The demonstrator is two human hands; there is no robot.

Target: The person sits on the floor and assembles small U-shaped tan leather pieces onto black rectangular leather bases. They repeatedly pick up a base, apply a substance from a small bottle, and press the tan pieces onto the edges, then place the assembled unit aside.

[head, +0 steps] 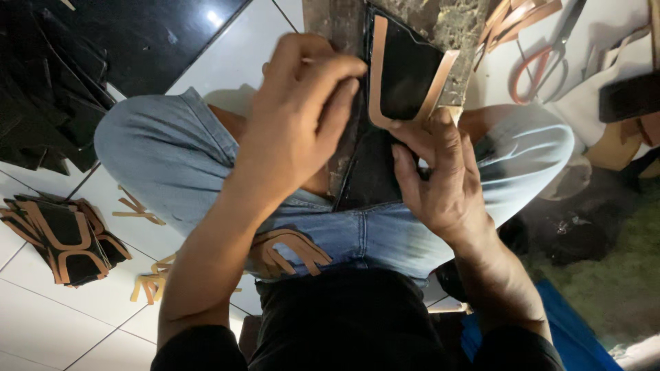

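Observation:
A black leather piece (405, 69) with a tan U-shaped trim strip (377, 75) lies on a worn stone slab (450, 24) between my knees. My left hand (302, 117) presses down on the piece's left edge, fingers curled over it. My right hand (440, 172) pinches the bottom of the tan trim at the lower right of the piece. I sit cross-legged in blue jeans (172, 151), and a loose tan trim strip (292, 251) rests on my lap.
A stack of black pieces with tan trim (65, 237) lies on the white tiled floor (89, 302) at left, with tan offcuts (148, 282) near it. Plain black pieces (48, 103) pile at upper left. Orange-handled scissors (543, 62) lie at upper right.

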